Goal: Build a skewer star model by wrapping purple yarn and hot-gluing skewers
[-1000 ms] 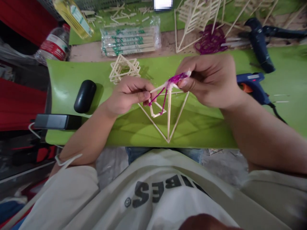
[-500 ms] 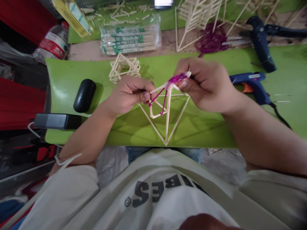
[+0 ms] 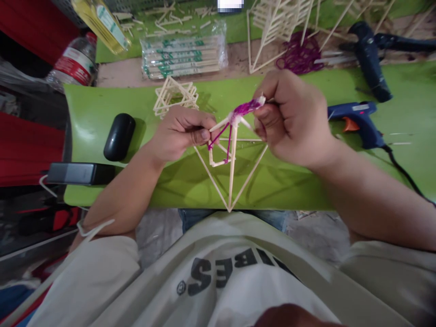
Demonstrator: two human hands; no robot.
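Observation:
A frame of thin wooden sticks point(image 3: 233, 168) stands over the green table, its top bound with purple yarn point(image 3: 245, 108) and whitish glue. Two purple strands run down from there to a small square of sticks point(image 3: 218, 163). Between thumb and fingers, my left hand point(image 3: 187, 131) pinches a stick of the frame on its left side. My right hand point(image 3: 293, 120) is closed at the tip of the yarn-wrapped end; what exactly its fingertips pinch is partly hidden.
A blue glue gun point(image 3: 361, 120) lies at right, its cord trailing off. Farther back are purple yarn point(image 3: 301, 52), bagged chopsticks point(image 3: 184, 56) and a larger stick structure point(image 3: 282, 22). A star-shaped stick piece point(image 3: 175, 96), black mouse point(image 3: 119, 137) and black box point(image 3: 81, 173) sit at left.
The stick frame has shifted slightly left and tilted a little toward me. My right hand's fingers have curled in more at the wrapped tip; my left hand keeps its pinch.

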